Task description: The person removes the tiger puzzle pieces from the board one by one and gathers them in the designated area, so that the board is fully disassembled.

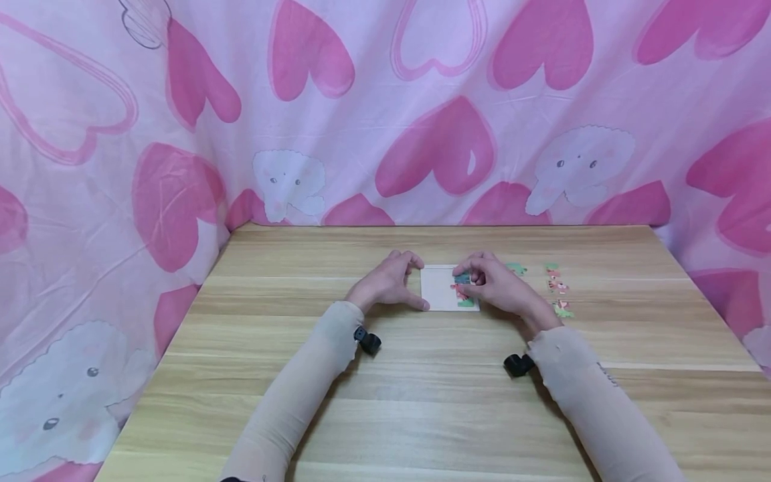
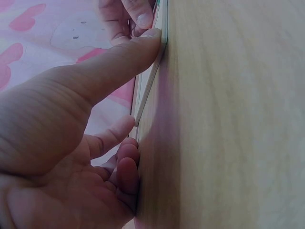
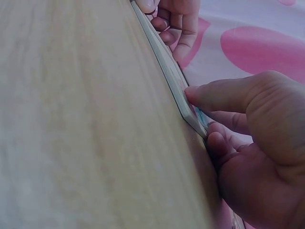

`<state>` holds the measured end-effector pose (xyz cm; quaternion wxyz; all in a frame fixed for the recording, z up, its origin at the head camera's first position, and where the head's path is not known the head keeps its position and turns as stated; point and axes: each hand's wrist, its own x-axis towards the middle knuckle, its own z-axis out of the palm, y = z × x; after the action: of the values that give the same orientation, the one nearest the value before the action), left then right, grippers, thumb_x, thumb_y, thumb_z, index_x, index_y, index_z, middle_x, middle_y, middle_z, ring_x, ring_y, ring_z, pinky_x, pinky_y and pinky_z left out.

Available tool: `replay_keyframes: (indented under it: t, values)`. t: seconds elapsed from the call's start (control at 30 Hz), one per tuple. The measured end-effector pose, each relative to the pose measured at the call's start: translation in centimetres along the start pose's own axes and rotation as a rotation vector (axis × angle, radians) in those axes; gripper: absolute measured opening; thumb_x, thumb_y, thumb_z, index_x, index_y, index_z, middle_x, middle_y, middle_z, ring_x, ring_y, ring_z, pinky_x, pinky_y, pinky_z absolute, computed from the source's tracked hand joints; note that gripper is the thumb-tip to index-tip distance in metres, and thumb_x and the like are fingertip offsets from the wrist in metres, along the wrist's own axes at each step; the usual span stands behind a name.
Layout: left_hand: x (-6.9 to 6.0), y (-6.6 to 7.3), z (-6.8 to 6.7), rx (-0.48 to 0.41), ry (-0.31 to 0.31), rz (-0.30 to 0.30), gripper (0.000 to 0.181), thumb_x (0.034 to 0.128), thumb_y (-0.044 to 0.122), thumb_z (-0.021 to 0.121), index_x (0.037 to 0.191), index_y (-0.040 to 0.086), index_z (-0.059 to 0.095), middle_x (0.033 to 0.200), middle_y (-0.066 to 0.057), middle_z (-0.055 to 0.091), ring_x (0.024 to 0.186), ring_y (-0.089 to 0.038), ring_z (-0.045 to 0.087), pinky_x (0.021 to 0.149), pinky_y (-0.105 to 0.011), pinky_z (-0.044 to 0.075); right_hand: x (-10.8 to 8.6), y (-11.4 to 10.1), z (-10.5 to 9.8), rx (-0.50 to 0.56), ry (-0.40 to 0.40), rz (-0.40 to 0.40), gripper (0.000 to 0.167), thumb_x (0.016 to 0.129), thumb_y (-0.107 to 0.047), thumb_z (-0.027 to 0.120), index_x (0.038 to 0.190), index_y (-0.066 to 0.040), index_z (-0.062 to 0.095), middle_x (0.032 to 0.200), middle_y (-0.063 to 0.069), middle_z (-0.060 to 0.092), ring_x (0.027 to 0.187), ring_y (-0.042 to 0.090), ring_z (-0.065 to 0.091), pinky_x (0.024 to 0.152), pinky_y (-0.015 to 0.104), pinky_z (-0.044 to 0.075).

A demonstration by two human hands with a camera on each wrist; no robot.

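A small white puzzle board (image 1: 435, 289) lies flat on the wooden table. My left hand (image 1: 390, 281) holds its left side, the thumb at the near corner and a finger at the far corner. My right hand (image 1: 500, 284) is over the board's right part, thumb and index finger pinching a teal puzzle piece (image 1: 462, 278). Below it a red and green puzzle piece (image 1: 466, 302) lies in the board's near right corner. In the right wrist view, the right thumb touches the board (image 3: 167, 67) near its corner; the fingers partly hide the pieces.
To the right of the board lie loose puzzle pieces: a green one (image 1: 517, 269) just behind the right hand, and several colourful ones (image 1: 557, 285) in a column, with another (image 1: 563, 309) nearer. A pink heart-patterned curtain (image 1: 434, 134) stands behind the table (image 1: 421, 402).
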<state>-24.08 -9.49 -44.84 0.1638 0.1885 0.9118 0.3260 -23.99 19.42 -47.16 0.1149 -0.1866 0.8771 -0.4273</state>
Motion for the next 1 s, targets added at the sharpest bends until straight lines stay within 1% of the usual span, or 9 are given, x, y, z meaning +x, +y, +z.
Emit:
replay_keyframes:
  t: [0.07, 0.2, 0.27, 0.43, 0.63, 0.73, 0.87, 0.93, 1.0]
  values:
    - [-0.01, -0.03, -0.01, -0.002, 0.0, 0.0, 0.087, 0.0791, 0.037, 0.104, 0.149, 0.017, 0.057, 0.136, -0.008, 0.054, 0.127, -0.024, 0.056, 0.11, -0.041, 0.052, 0.02, -0.01, 0.02, 0.004, 0.001, 0.005, 0.035, 0.105, -0.011, 0.079, 0.139, -0.008, 0.071, 0.122, 0.015, 0.051, 0.107, 0.028, 0.048, 0.091, 0.039, 0.043]
    - [0.02, -0.08, -0.02, -0.004, -0.001, 0.005, 0.088, 0.0791, 0.036, 0.105, 0.15, 0.016, 0.056, 0.138, -0.009, 0.054, 0.129, -0.024, 0.056, 0.112, -0.042, 0.051, -0.09, -0.15, -0.01, 0.007, 0.005, 0.01, 0.051, 0.105, -0.012, 0.079, 0.152, -0.008, 0.061, 0.128, 0.015, 0.049, 0.109, 0.028, 0.048, 0.091, 0.036, 0.042]
    - [0.02, -0.06, -0.03, -0.005, -0.002, 0.008, 0.088, 0.0791, 0.036, 0.105, 0.15, 0.016, 0.057, 0.139, -0.009, 0.054, 0.129, -0.025, 0.056, 0.112, -0.042, 0.051, -0.16, -0.23, -0.02, 0.012, 0.005, 0.01, 0.054, 0.105, -0.012, 0.079, 0.155, -0.008, 0.059, 0.128, 0.015, 0.049, 0.108, 0.028, 0.047, 0.09, 0.036, 0.042]
    - [0.0, 0.02, -0.09, -0.006, 0.0, 0.011, 0.087, 0.0791, 0.036, 0.105, 0.149, 0.016, 0.057, 0.136, -0.009, 0.054, 0.127, -0.024, 0.056, 0.11, -0.041, 0.051, -0.26, -0.41, -0.07, 0.042, 0.005, 0.003, 0.05, 0.104, -0.008, 0.079, 0.151, -0.009, 0.064, 0.121, 0.015, 0.047, 0.104, 0.028, 0.047, 0.087, 0.035, 0.042]
    - [0.04, 0.03, -0.09, -0.01, -0.001, 0.006, 0.087, 0.0793, 0.036, 0.104, 0.149, 0.017, 0.057, 0.135, -0.008, 0.054, 0.124, -0.024, 0.056, 0.109, -0.041, 0.051, -0.25, -0.49, -0.02, 0.052, 0.013, -0.008, 0.05, 0.103, -0.007, 0.08, 0.15, -0.008, 0.064, 0.123, 0.016, 0.051, 0.104, 0.029, 0.049, 0.087, 0.032, 0.044]
    - [0.02, 0.05, -0.08, -0.012, -0.005, 0.002, 0.087, 0.0796, 0.036, 0.104, 0.149, 0.017, 0.057, 0.135, -0.008, 0.053, 0.124, -0.024, 0.056, 0.109, -0.041, 0.051, -0.23, -0.52, 0.03, 0.055, 0.016, 0.005, 0.05, 0.103, -0.006, 0.08, 0.15, -0.006, 0.062, 0.124, 0.016, 0.051, 0.105, 0.028, 0.049, 0.087, 0.03, 0.044]
    - [0.01, 0.04, -0.07, -0.011, -0.006, 0.0, 0.087, 0.0795, 0.036, 0.104, 0.149, 0.017, 0.056, 0.135, -0.007, 0.053, 0.123, -0.023, 0.055, 0.109, -0.041, 0.051, -0.23, -0.56, 0.08, 0.083, 0.018, 0.029, 0.051, 0.103, -0.004, 0.079, 0.15, -0.001, 0.059, 0.12, 0.017, 0.053, 0.104, 0.028, 0.049, 0.085, 0.027, 0.045]
    - [0.02, 0.04, -0.07, -0.012, -0.006, 0.0, 0.087, 0.0795, 0.036, 0.104, 0.149, 0.016, 0.056, 0.135, -0.008, 0.053, 0.123, -0.024, 0.055, 0.109, -0.041, 0.051, -0.25, -0.6, 0.08, 0.091, 0.022, 0.039, 0.05, 0.103, -0.003, 0.078, 0.149, 0.0, 0.058, 0.119, 0.017, 0.055, 0.104, 0.029, 0.05, 0.084, 0.026, 0.045]
    - [0.01, 0.05, -0.07, -0.014, -0.006, -0.002, 0.087, 0.0795, 0.035, 0.104, 0.149, 0.016, 0.056, 0.135, -0.008, 0.053, 0.123, -0.024, 0.055, 0.109, -0.041, 0.051, -0.27, -0.57, 0.0, 0.078, 0.029, 0.049, 0.047, 0.104, -0.001, 0.075, 0.148, -0.001, 0.06, 0.122, 0.017, 0.056, 0.106, 0.028, 0.052, 0.086, 0.026, 0.047]
